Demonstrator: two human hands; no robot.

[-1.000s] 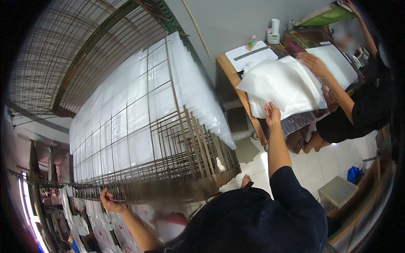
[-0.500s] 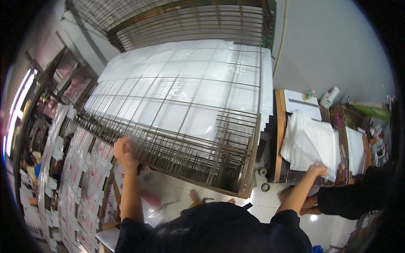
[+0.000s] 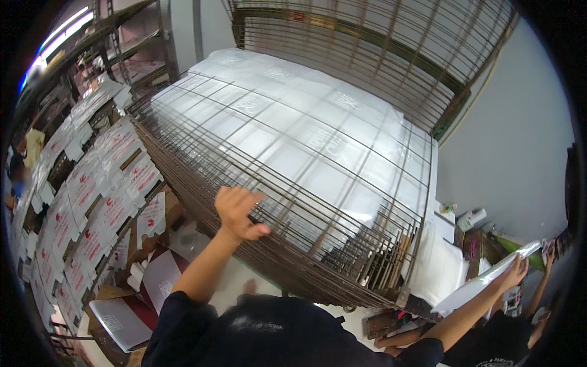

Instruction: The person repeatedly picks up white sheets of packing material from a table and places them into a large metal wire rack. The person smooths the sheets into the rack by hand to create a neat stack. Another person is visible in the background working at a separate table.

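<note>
My left hand is over the near edge of a wire drying rack, thumb and fingers apart, holding nothing. At the far right my right hand grips the edge of a translucent white plastic sheet, which is raised and seen at a steep slant. A co-worker's hand is near the sheet's other end; whether it touches the sheet I cannot tell. Below and left of the sheet rests a pile of white plastic sheets. On the rack's top tier lie printed translucent sheets under a wire grid.
Raised wire tiers lean over the rack's back. Flat printed grey-white pieces cover a stand on the left. An open carton is below it. A co-worker in black is close on my right, beside a white bottle.
My right hand has moved right and lifted a sheet off the pile. My left hand has opened from a closed shape. The whole view has tilted and shifted.
</note>
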